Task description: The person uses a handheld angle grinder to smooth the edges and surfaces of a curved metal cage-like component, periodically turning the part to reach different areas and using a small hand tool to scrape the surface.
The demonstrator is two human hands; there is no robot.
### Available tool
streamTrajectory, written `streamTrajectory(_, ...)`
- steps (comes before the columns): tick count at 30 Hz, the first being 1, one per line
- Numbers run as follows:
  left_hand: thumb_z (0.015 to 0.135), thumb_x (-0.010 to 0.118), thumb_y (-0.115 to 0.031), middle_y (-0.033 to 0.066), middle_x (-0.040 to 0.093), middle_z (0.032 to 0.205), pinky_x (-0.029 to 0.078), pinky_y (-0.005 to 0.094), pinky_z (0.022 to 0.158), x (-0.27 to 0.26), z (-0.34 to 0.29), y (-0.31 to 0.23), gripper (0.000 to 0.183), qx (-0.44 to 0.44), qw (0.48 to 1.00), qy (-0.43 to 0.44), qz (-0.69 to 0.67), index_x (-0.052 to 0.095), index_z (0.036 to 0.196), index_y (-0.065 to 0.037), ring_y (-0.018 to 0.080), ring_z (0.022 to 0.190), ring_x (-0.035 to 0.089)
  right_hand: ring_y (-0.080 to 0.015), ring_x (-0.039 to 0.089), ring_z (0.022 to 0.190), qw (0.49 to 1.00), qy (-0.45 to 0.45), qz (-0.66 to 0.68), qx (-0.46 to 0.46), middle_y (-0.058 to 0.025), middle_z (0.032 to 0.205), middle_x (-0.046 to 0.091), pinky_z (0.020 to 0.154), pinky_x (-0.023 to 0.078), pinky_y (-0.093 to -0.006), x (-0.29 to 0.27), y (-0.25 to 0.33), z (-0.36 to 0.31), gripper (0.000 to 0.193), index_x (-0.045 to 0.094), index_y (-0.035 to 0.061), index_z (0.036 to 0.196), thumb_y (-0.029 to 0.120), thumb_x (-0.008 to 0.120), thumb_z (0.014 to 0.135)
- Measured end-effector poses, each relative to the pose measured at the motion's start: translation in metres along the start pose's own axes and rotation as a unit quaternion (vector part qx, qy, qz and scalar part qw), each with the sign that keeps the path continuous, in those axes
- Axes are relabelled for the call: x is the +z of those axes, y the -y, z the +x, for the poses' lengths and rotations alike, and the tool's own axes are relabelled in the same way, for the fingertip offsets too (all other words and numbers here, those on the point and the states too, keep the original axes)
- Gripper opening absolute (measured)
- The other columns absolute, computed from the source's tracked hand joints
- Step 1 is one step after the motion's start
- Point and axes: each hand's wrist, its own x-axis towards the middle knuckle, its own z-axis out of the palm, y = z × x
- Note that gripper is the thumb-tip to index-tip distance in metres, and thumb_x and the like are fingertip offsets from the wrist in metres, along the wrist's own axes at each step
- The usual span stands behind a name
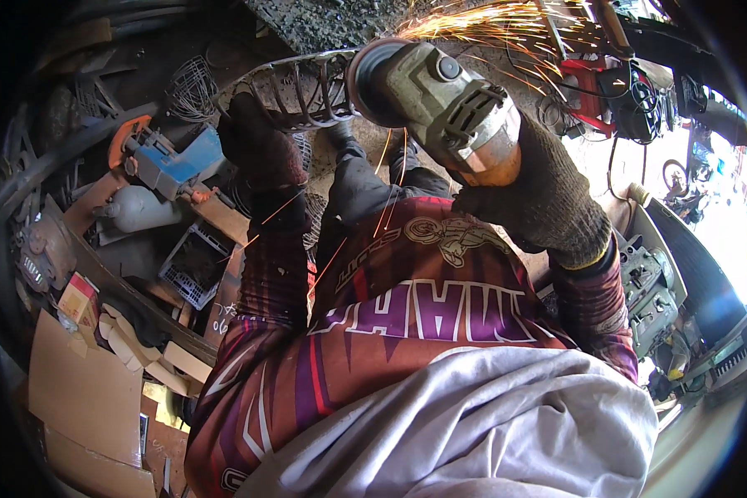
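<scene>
Your right hand (pixel 548 195) has its gloved fingers wrapped around the angle grinder (pixel 448 104). Just left of the grinder lies the barred metal frame (pixel 324 87), its right end meeting the disc (pixel 369 83). Your left hand (pixel 261 145), in a dark glove, has its fingers closed on the frame's far left end, though shadow hides their exact placing. Sparks (pixel 490 25) stream beyond the grinder and rightward. Well left of the grinder stand a blue machine (pixel 183 162) and a grey cylinder (pixel 145 207).
</scene>
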Motion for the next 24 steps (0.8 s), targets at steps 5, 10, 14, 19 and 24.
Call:
streamTrajectory(5,0.069,0.078,-0.017,0.0162,0.057,0.086,0.046,0.0483,0.069,-0.004,0.002,-0.003,0.039,-0.021,0.999,0.017,-0.031,0.052,0.095,-0.004,0.0413,0.082,0.057,-0.0209,0.059,0.11,0.997,-0.015,0.079,0.012,-0.0138,0.119,0.061,0.094,0.048,-0.0359,0.003,-0.006,-0.006,0.079,0.047,0.0023,0.132,0.011,0.087,0.064)
streamTrajectory(10,0.075,0.072,-0.015,0.0162,0.056,0.084,0.045,0.0469,0.066,-0.004,0.005,-0.004,0.029,-0.035,0.997,0.027,-0.066,0.052,0.093,-0.005,0.0397,0.08,0.056,-0.0221,0.057,0.114,0.989,0.001,-0.057,-0.135,-0.0132,0.124,0.058,0.097,0.046,-0.037,-0.001,0.001,0.008,0.081,0.045,0.0023,0.134,0.006,0.085,0.064)
streamTrajectory(14,0.085,0.063,-0.015,0.0173,0.053,0.081,0.041,0.0454,0.057,-0.006,0.006,-0.003,0.016,-0.009,0.997,0.029,-0.064,0.051,0.088,-0.005,0.0376,0.072,0.054,-0.0292,0.06,0.108,0.956,-0.056,-0.24,-0.158,-0.018,0.117,0.058,0.089,0.049,-0.0384,0.02,-0.044,0.033,0.062,0.045,0.0022,0.13,0.003,0.068,0.073)
streamTrajectory(19,0.083,0.068,-0.037,0.0236,0.054,0.117,0.046,0.05,0.085,0.041,-0.041,0.081,0.051,-0.098,0.986,0.062,-0.117,0.05,0.114,0.0,0.0403,0.106,0.055,-0.0276,0.061,0.107,0.999,-0.016,-0.01,-0.039,-0.0171,0.117,0.059,0.09,0.049,-0.0381,0.007,-0.001,0.006,0.066,0.045,0.0019,0.13,0.007,0.073,0.07)
streamTrajectory(24,0.085,0.065,-0.043,0.0303,0.043,0.134,0.039,0.0507,0.102,0.037,-0.03,0.054,0.072,0.019,0.997,0.022,0.077,0.039,0.132,0.006,0.0432,0.122,0.046,-0.0261,0.061,0.107,0.998,-0.032,0.043,0.038,-0.0162,0.118,0.061,0.09,0.05,-0.0377,0.002,-0.003,-0.013,0.071,0.046,0.0017,0.13,0.01,0.078,0.067)
